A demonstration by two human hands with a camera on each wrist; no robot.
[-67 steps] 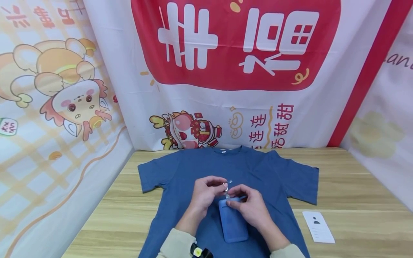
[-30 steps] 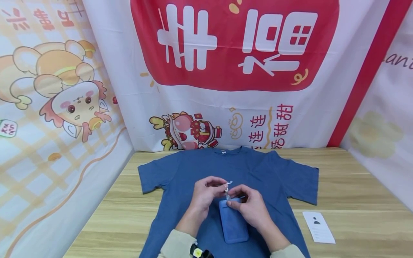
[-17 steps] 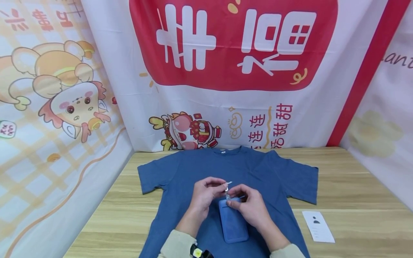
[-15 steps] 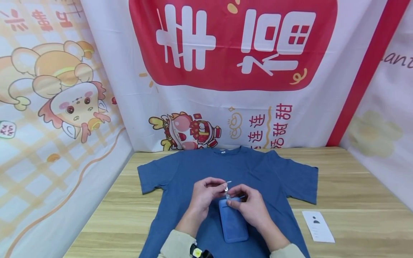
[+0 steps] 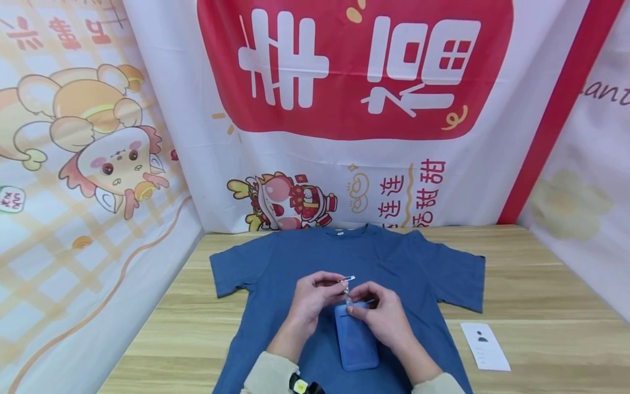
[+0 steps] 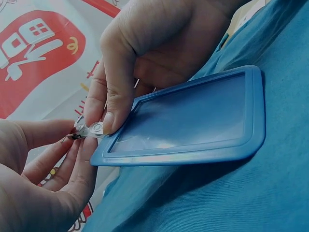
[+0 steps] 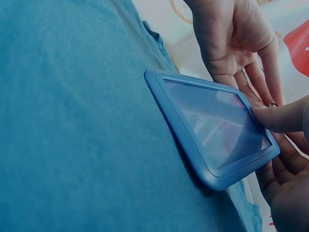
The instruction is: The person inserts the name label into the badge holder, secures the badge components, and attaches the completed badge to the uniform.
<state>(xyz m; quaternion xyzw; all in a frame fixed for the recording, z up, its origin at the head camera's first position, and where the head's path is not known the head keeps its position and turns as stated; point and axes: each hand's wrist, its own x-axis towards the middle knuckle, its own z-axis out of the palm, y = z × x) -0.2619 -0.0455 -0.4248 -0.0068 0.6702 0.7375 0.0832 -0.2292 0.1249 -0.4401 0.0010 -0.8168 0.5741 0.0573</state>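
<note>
In the head view a blue badge holder [image 5: 357,346] with a clear window hangs over the blue T-shirt [image 5: 290,257]. A short clear snap strap [image 6: 97,128] joins its top edge to a small silver badge clip [image 5: 349,278]. My left hand [image 5: 315,301] pinches this clip between thumb and fingertips. Beside it, my right hand [image 5: 383,313] holds the strap at the holder's top, the thumb pressing over a snap. In the right wrist view the holder [image 7: 181,121] tilts just above the cloth, and fingers mostly hide the clip.
A white card [image 5: 485,347] with a printed person icon lies on the wooden table [image 5: 541,306], right of the shirt. Printed white cloths hang behind the table [image 5: 354,148] and along both sides. A black watch [image 5: 306,384] sits at the left sleeve cuff.
Both hands stay nearly in place with the same grips. The silver clip turns slightly between my left fingertips, its bar now showing broader. The holder hardly moves.
</note>
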